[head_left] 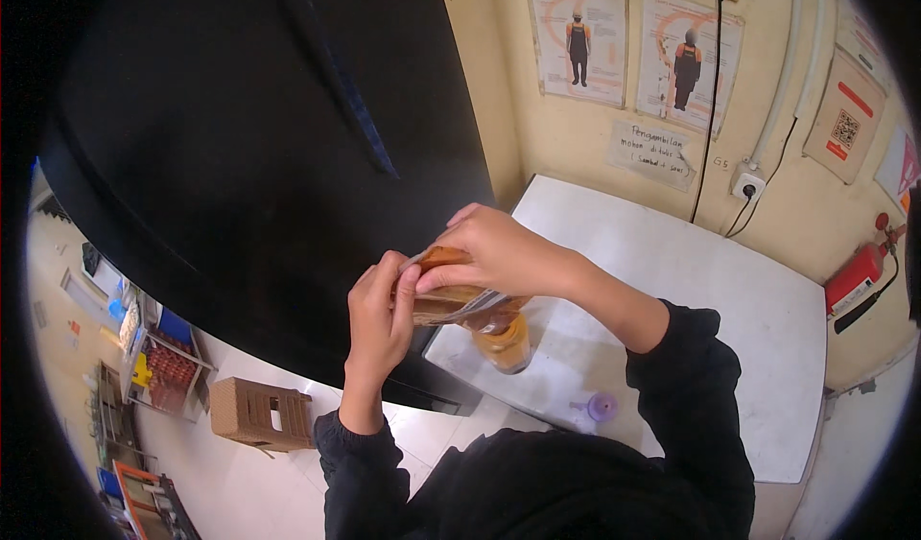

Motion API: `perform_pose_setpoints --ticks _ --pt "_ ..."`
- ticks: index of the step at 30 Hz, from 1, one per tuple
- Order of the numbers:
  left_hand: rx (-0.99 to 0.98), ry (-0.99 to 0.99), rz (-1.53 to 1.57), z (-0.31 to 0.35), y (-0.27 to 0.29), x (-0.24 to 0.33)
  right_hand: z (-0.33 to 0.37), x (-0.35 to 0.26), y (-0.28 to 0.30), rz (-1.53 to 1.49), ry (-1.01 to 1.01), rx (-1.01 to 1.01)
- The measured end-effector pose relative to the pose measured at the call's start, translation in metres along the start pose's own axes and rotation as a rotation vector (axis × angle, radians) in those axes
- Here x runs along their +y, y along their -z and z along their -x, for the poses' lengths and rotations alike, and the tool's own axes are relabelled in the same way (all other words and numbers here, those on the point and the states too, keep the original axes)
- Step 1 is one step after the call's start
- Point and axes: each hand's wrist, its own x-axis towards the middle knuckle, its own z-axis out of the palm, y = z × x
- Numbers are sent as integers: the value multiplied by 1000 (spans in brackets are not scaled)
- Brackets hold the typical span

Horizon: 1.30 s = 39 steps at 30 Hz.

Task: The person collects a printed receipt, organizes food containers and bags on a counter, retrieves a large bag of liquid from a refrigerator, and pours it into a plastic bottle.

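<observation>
A clear plastic bag [443,306] with brown-orange contents is held between both hands. My left hand [378,308] pinches its left edge between thumb and fingers. From the other side, my right hand [501,248] grips the bag's upper part with the fingers closed. The lower right of the bag overlaps the top of a clear container [506,350] that stands on the white table [700,339] and has orange-brown stuff inside. I cannot tell whether anything passes between them. Closer to my body stands a small purple-topped item [602,407].
A large black panel [240,156] rises at the left. Power cords [715,108] hang along the wall, and a red fire extinguisher [856,276] is mounted at the right. A brown plastic stool [257,413] stands on the floor, with loaded shelving [173,372] beyond it.
</observation>
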Motion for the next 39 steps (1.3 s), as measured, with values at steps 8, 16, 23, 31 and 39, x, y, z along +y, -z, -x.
perform_pose_setpoints --ticks 8,16,23,31,39 --pt "246 -181 -10 8 -8 -10 5 3 -5 290 155 57" --pt "217 -49 52 10 -8 -17 41 51 -19 331 41 56" --pt "253 -44 50 11 -4 -22 57 68 -19 337 1 48" --pt "316 -18 80 8 -1 -22 66 68 -31 247 -113 139" --pt "862 -32 41 72 -28 -57 66 68 -35 149 -145 229"
